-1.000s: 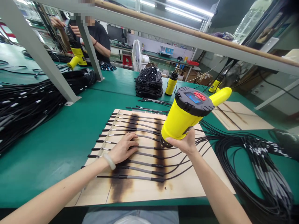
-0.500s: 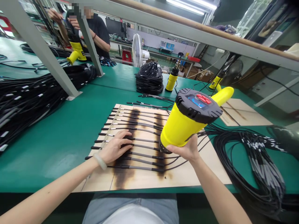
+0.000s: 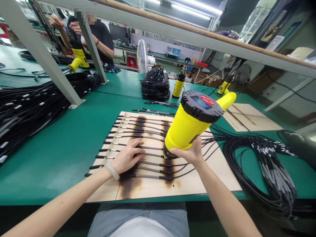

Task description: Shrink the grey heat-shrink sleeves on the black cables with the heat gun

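My right hand [image 3: 192, 153] is wrapped round a yellow heat gun [image 3: 189, 130] with a black end cap and a small lit display. The gun's nozzle end points down and left, over the right scorched band of a wooden board [image 3: 197, 179]. Below it lies a row of black cables [image 3: 153, 164] with grey sleeves, side by side across the board. My left hand [image 3: 128, 155], with a pale bangle at the wrist, rests on the cables left of the gun. Its fingers are spread and touch the middle cables; the undersides of the fingertips are hidden.
A cable coil [image 3: 269, 171] lies at the right and a cable bundle [image 3: 155, 85] stands behind the board. Another heat gun [image 3: 178, 86] stands upright at the back. More cables [image 3: 29, 105] and a metal post [image 3: 46, 56] are left. A co-worker [image 3: 101, 39] works across the table.
My left hand has slid slightly right along the cables. The heat gun in my right hand has shifted a little left relative to the board. The whole view has also shifted slightly.
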A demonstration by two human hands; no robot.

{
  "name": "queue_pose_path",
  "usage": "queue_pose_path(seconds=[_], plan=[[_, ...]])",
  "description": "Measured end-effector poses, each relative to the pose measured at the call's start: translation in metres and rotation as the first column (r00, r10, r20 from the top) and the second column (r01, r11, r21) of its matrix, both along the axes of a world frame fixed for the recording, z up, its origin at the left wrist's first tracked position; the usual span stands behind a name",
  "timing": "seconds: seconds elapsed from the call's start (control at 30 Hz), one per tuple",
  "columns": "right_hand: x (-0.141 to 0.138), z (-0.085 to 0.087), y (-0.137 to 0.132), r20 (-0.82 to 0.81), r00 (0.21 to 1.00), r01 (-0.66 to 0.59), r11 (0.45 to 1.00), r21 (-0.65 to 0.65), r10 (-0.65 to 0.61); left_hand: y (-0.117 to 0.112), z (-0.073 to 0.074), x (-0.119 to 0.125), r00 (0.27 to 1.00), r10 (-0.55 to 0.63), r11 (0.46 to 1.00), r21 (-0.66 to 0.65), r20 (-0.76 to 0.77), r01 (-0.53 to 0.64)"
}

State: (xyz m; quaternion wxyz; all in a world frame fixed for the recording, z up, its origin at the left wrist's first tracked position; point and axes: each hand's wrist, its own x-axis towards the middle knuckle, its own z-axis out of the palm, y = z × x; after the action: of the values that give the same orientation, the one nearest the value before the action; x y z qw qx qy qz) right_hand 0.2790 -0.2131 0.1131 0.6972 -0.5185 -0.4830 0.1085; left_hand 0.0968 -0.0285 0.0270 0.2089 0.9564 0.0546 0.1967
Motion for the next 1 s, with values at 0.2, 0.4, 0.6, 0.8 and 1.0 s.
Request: queue_pose_path(seconds=[0.2,0.4,0.6,0.8,1.0], plan=[[0.003,-0.006,-0.002,-0.061,0.997,-0.053,0.998,0.027,0.055,0.0,-0.002,-0.003,1.0,0.007,1.0,0.005,-0.01,-0.007],[0.012,-0.011,-0.007,-0.006,0.999,0.039,0.999,0.012,-0.039,-0.002,-0.003,0.0,0.999,0.007,1.0,-0.009,-0.034,-0.007],[0.015,-0.012,-0.007,0.001,1.0,0.023,1.0,0.007,-0.023,-0.002,-0.004,-0.001,0.999,0.002,1.0,-0.015,-0.045,-0.002],[0.017,-0.016,-0.008,0.028,0.996,0.083,0.996,-0.035,-0.082,-0.002,-0.006,-0.004,0.999,0.014,1.0,-0.013,-0.033,-0.014],[0.014,-0.014,-0.007,0.01,0.999,0.054,0.998,-0.016,-0.054,-0.002,-0.007,-0.005,0.999,0.022,1.0,-0.019,-0.025,-0.022]])
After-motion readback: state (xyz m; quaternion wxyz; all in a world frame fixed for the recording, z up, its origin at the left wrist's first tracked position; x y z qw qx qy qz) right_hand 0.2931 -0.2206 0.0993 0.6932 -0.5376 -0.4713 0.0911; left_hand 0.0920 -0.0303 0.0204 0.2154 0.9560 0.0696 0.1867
